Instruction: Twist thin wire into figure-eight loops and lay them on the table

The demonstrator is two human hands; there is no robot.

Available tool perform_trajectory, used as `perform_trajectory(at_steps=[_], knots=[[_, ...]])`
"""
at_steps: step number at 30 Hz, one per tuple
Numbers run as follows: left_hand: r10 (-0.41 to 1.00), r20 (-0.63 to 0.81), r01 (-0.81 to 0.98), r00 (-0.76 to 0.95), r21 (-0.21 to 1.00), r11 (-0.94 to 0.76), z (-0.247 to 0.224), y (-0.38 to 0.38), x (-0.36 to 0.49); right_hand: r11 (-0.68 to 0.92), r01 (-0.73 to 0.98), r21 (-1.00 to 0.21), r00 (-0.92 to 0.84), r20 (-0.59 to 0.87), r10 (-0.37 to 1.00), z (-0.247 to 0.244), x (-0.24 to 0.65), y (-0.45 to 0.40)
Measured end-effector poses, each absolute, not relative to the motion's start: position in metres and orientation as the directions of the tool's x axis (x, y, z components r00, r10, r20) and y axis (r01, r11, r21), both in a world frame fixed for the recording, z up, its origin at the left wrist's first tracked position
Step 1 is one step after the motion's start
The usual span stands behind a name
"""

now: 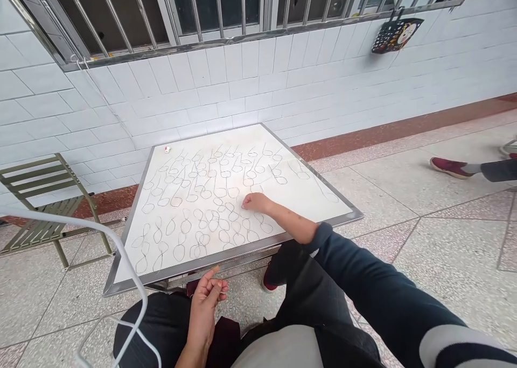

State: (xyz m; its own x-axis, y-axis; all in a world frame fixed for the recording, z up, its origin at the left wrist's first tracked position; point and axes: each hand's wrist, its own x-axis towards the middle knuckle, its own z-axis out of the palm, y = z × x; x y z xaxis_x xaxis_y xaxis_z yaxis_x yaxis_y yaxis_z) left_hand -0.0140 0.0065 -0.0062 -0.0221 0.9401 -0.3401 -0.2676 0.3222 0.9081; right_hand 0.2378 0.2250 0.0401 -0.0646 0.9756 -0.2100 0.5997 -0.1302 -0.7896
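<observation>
A white table [194, 228] with a metal rim stands before me, strewn with many thin dark wire loops [186, 226]. Some are single ovals, others twisted into figure-eights, and those farther back have straight tails. My right hand [257, 202] is over the middle of the table, thumb and fingers pinched together beside the loops; anything between the fingertips is too fine to make out. Below the near edge, above my lap, is my left hand [208, 298]. Its thumb presses against the curled fingers, and whatever it may hold there does not show.
A white cable [131, 271] arches across the lower left. A green slatted chair [52, 201] stands left of the table. Behind are a white tiled wall [218, 96] and barred windows, with a patterned bag [397, 34] hanging. Another person's foot [450, 166] is at right.
</observation>
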Motion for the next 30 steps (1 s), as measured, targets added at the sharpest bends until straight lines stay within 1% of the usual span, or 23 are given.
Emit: perform_trajectory(at_steps=[7, 14, 24, 30], knots=[[0.928, -0.370, -0.244, -0.038, 0.904, 0.350, -0.007, 0.008, -0.016, -0.148, 0.694, -0.705, -0.066, -0.266, 0.962, 0.038, 0.238, 0.228], [0.928, -0.372, -0.252, -0.038, 0.902, 0.351, -0.010, 0.010, -0.016, -0.149, 0.712, -0.686, -0.075, -0.284, 0.956, 0.040, 0.238, 0.228], [0.924, -0.381, -0.253, -0.029, 0.897, 0.362, -0.014, 0.009, -0.018, -0.160, 0.651, -0.742, -0.046, -0.250, 0.967, 0.041, 0.238, 0.221], [0.923, -0.383, -0.262, -0.031, 0.894, 0.362, -0.018, 0.012, -0.021, -0.127, 0.567, -0.814, 0.003, -0.152, 0.988, 0.059, 0.245, 0.192]])
